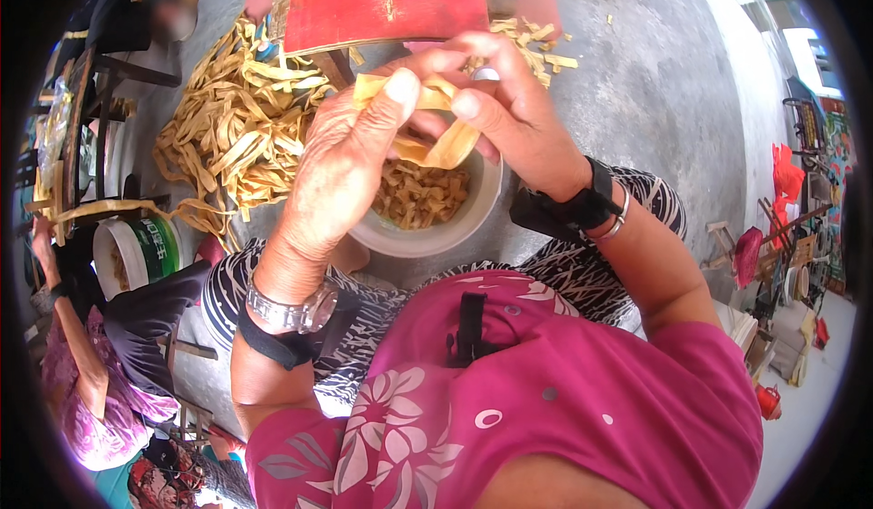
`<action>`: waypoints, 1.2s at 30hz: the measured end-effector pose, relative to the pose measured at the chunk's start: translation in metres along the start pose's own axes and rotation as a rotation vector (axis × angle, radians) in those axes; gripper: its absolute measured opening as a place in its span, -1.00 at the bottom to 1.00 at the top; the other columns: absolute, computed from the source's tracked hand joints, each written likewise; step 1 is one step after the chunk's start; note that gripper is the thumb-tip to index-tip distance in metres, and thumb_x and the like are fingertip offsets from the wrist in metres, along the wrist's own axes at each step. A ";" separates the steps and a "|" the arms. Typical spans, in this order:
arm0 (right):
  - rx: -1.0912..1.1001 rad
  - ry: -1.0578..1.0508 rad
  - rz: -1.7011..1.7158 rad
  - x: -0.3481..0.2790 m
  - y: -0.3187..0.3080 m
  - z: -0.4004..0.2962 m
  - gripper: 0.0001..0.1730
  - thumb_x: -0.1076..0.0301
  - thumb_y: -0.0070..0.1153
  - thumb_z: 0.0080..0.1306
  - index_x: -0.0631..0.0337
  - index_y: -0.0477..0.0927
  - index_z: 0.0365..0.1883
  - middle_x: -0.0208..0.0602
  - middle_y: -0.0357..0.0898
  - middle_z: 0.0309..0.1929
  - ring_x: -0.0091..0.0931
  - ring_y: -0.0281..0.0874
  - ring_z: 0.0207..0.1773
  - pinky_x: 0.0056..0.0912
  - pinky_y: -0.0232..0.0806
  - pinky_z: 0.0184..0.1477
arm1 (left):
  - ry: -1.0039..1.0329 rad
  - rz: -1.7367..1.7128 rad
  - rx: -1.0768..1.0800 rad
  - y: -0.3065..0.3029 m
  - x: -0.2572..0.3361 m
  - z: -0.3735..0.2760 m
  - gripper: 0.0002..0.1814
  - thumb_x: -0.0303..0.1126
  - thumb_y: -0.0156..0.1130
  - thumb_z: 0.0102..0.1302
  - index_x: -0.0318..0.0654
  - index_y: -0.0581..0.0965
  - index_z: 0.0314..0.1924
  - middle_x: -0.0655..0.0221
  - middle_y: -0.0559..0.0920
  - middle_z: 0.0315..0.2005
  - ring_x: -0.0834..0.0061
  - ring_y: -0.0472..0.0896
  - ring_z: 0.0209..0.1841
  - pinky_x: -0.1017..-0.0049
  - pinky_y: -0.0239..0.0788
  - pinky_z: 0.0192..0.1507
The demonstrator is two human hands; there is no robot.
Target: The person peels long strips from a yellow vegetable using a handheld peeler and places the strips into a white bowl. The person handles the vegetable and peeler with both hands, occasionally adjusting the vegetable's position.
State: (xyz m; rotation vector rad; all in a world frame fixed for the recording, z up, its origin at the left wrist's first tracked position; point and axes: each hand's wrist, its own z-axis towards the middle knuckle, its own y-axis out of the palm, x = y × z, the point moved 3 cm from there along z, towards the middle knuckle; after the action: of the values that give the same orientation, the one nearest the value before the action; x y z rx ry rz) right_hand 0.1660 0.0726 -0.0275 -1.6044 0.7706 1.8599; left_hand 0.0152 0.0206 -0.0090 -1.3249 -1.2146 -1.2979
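Note:
A tan, flat strip of dried plant material [453, 151] is bent into a loop between my two hands. My left hand [341, 161] pinches one part of it under the thumb. On the other side, my right hand [528, 117] has its thumb and fingers on the strip; some fingers are hidden behind it. Both hands are above a white plastic basin [436, 248], which holds many small folded tan pieces [426, 195]. Beyond my left hand, a large heap of long tan strips [252, 127] lies on the floor.
Just beyond my hands is a red-topped wooden stool or bench [385, 8]. Small cut pieces [528, 42] lie on the concrete floor [627, 79] to its right. At left, a co-worker's hand [43, 236] is at a long strip [129, 205], near a white-and-green bucket [112, 260].

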 end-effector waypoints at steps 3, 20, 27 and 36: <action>0.017 -0.086 -0.005 0.000 0.001 0.001 -0.63 0.21 -0.13 0.45 0.28 0.26 0.08 -0.29 0.43 -0.07 -0.58 0.46 0.00 -0.54 0.36 -0.04 | -0.071 -0.293 -0.103 0.007 0.000 -0.002 -0.45 0.05 -0.14 0.44 -0.29 0.49 0.08 0.29 0.60 -0.23 0.49 0.61 -0.25 0.50 0.44 -0.18; -0.167 0.404 -0.131 0.015 -0.015 -0.012 -0.59 0.15 -0.01 0.37 0.26 0.39 0.03 -0.43 0.46 -0.40 -0.68 0.44 -0.38 -0.60 0.39 -0.47 | -0.045 -0.561 0.046 -0.027 -0.007 -0.001 -0.48 -0.07 -0.09 0.44 -0.49 0.51 -0.07 0.38 0.48 -0.39 0.63 0.39 -0.50 0.40 0.52 -0.30; -0.246 0.388 -0.070 0.020 -0.003 -0.006 -0.69 0.17 0.02 0.37 0.25 0.46 -0.14 -0.52 0.41 -0.50 -0.75 0.37 -0.47 -0.66 0.29 -0.54 | -0.121 -0.166 0.247 -0.010 -0.009 0.000 -0.64 -0.22 0.17 0.33 -0.45 0.53 -0.12 0.38 0.55 -0.43 0.75 0.40 -0.60 0.65 0.41 -0.51; -0.225 0.246 -0.342 0.000 0.004 -0.002 -0.66 0.15 -0.01 0.38 0.28 0.49 -0.38 -0.49 0.40 -0.54 -0.69 0.28 -0.43 -0.58 0.20 -0.33 | -0.144 -0.202 0.228 -0.034 -0.006 -0.003 -0.84 -0.37 0.25 0.26 -0.27 0.53 -0.22 0.55 0.47 -0.63 0.82 0.26 -0.73 0.77 0.05 -0.74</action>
State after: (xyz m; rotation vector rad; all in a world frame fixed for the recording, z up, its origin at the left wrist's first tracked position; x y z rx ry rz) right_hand 0.1641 0.0686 -0.0273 -1.9920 0.3599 1.5647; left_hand -0.0191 0.0212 -0.0157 -1.1699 -1.5807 -1.1756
